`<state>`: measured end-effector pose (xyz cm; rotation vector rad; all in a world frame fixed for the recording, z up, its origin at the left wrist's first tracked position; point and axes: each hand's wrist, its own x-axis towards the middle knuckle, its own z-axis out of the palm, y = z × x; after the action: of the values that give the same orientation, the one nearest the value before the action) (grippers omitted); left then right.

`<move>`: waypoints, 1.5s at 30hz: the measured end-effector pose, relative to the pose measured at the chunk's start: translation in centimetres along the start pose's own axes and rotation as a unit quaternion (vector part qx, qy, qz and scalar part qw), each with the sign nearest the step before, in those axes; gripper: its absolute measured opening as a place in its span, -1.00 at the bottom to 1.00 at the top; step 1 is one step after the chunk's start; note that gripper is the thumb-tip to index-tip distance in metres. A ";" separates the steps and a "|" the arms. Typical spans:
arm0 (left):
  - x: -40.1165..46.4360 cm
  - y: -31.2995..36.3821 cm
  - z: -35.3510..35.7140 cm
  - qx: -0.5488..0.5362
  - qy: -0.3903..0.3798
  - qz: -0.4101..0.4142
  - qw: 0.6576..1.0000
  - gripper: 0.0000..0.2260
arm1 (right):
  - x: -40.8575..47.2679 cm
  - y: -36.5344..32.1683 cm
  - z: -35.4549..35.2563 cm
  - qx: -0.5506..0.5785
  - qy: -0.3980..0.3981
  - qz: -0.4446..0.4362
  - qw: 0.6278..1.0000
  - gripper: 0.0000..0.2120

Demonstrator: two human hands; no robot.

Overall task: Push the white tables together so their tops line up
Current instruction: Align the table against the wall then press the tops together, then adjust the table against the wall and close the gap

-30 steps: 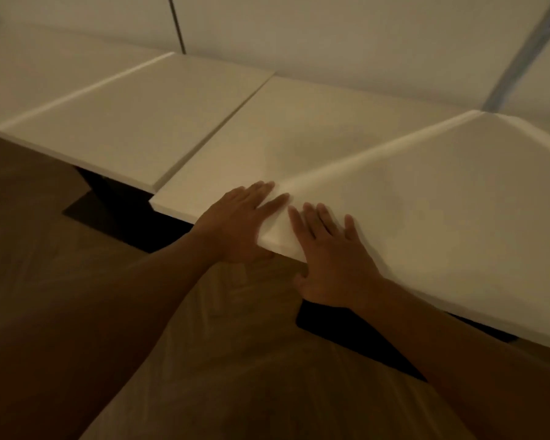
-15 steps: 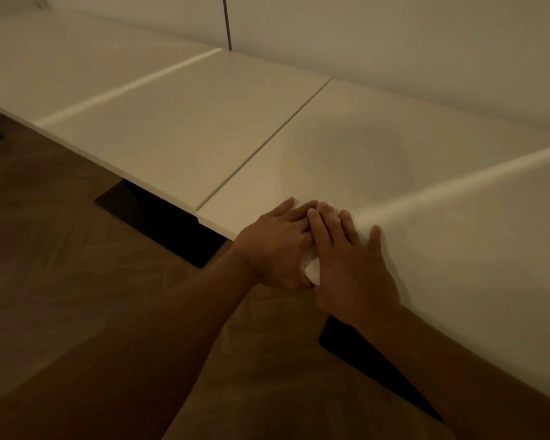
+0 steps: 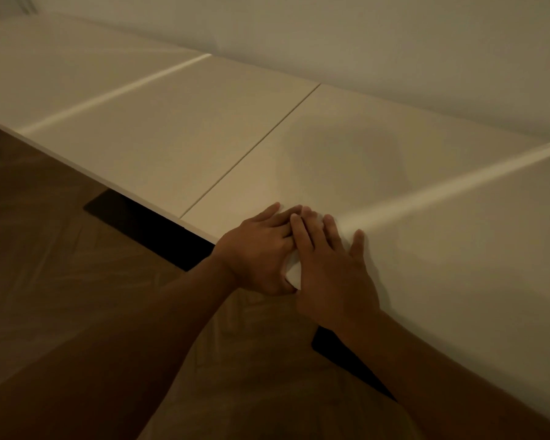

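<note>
- White, matt laminate: a row of flat rectangular tabletops along a pale wall. The middle tabletop (image 3: 346, 160) and the right-hand tabletop (image 3: 458, 249) meet at a bright seam running from the hands back toward the wall.
- Further left, a second white tabletop (image 3: 178, 131) abuts the middle one along a thin dark line; front edges there look flush.
- Left hand (image 3: 258, 255): palm down on the near corner of the middle tabletop, fingers (image 3: 275, 214) extended flat, gripping nothing.
- Right hand (image 3: 331, 274): palm down on the near corner of the right-hand tabletop, fingers (image 3: 302, 230) spread and slightly overlapping the left hand's; nothing clasped.
- Between the hands a small white corner (image 3: 294, 271) shows, suggesting the two front edges are not quite level there.
- Step in hand, by my judgement: closing and checking the last joint by touch, near the end of the task.
- Next move likely calls for a small nudge of the right-hand tabletop until the corners sit flush.
- Dark flat table bases (image 3: 146, 223) on brown wood floor (image 3: 61, 233).
- Containers: none in view; nothing lies on any tabletop.
</note>
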<state>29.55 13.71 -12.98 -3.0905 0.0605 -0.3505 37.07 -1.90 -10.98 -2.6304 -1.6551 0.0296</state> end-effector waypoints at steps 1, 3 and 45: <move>0.0 -0.1 0.0 0.000 0.002 0.002 1.000 -0.07 | 0.1 -0.1 0.0 0.001 0.003 0.001 1.000 -0.01; -0.1 -0.2 0.1 0.002 0.012 0.008 1.000 -0.07 | 0.0 -0.2 0.1 0.000 0.010 0.004 1.000 0.00; 10.1 33.2 -2.4 -0.098 -0.154 0.053 0.982 -0.24 | -32.3 22.2 -1.1 0.029 0.015 0.176 0.984 -0.28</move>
<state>37.64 -19.92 -9.58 -3.2734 0.2657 0.1481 43.11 -40.61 -10.76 -2.8240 -1.1425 0.0472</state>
